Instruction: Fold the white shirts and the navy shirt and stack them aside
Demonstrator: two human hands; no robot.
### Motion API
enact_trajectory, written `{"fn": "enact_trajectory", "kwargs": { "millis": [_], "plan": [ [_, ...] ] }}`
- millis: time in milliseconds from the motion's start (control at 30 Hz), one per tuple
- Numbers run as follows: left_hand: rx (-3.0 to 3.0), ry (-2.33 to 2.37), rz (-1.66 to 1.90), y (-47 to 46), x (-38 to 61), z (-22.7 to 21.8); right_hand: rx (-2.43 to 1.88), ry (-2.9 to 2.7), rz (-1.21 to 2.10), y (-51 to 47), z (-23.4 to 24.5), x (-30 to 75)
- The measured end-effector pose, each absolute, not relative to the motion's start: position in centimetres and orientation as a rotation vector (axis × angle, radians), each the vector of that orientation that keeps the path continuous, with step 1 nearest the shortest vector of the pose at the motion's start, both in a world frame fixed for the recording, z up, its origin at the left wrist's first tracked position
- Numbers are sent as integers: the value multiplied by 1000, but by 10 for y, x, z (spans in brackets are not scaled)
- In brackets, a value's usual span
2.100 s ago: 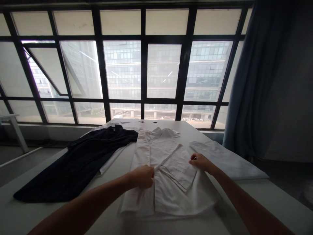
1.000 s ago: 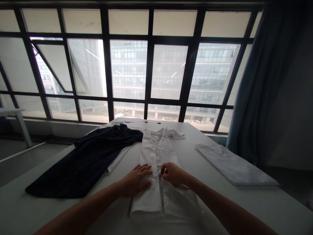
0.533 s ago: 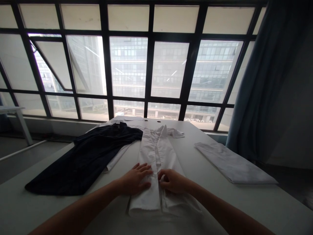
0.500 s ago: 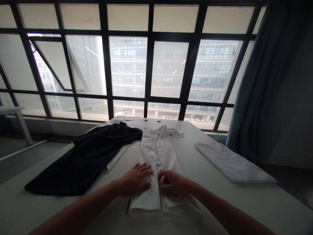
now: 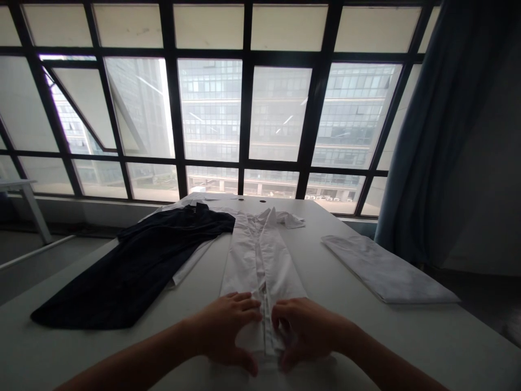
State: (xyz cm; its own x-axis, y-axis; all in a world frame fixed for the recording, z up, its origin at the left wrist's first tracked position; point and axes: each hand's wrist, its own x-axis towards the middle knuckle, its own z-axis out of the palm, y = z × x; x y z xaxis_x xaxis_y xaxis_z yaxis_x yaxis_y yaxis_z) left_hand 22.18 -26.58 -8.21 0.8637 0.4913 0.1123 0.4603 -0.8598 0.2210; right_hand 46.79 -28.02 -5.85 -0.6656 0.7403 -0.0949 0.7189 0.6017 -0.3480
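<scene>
A white shirt [image 5: 280, 260] lies lengthwise on the table in front of me, its collar at the far end and its front opening running down the middle. My left hand [image 5: 226, 328] rests on the left front panel near the hem, fingers spread and thumb held apart. Just across the opening, my right hand [image 5: 307, 328] has its fingers curled on the edge of the right panel; its thumb is blurred. Both hands partly cover the lower part of the shirt.
A dark navy garment [image 5: 126, 271] lies on the left, over some white cloth [image 5: 195, 260]. At the right is a folded white garment [image 5: 386, 269]. All lie on a white table [image 5: 321, 293]. Beyond stand large windows [image 5: 211, 108] and a blue curtain [image 5: 419, 136].
Both hands have moved down the shirt toward me, close to its hem. My left thumb has spread away from the fingers, and my right hand has opened wider from its pinch.
</scene>
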Motion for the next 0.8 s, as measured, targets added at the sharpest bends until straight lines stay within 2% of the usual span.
{"fn": "enact_trajectory", "kwargs": {
  "millis": [333, 500, 800],
  "plan": [
    [2856, 750, 373, -279, 238, -74, -1124, -2541, 520, -287, -50, 465],
    [2697, 774, 555, -281, 238, -70, -1062, -2406, 734, -289, -49, 467],
    [2717, 505, 300, -280, 242, -82, -934, -2624, 1124, -287, -67, 467]
  ]
}}
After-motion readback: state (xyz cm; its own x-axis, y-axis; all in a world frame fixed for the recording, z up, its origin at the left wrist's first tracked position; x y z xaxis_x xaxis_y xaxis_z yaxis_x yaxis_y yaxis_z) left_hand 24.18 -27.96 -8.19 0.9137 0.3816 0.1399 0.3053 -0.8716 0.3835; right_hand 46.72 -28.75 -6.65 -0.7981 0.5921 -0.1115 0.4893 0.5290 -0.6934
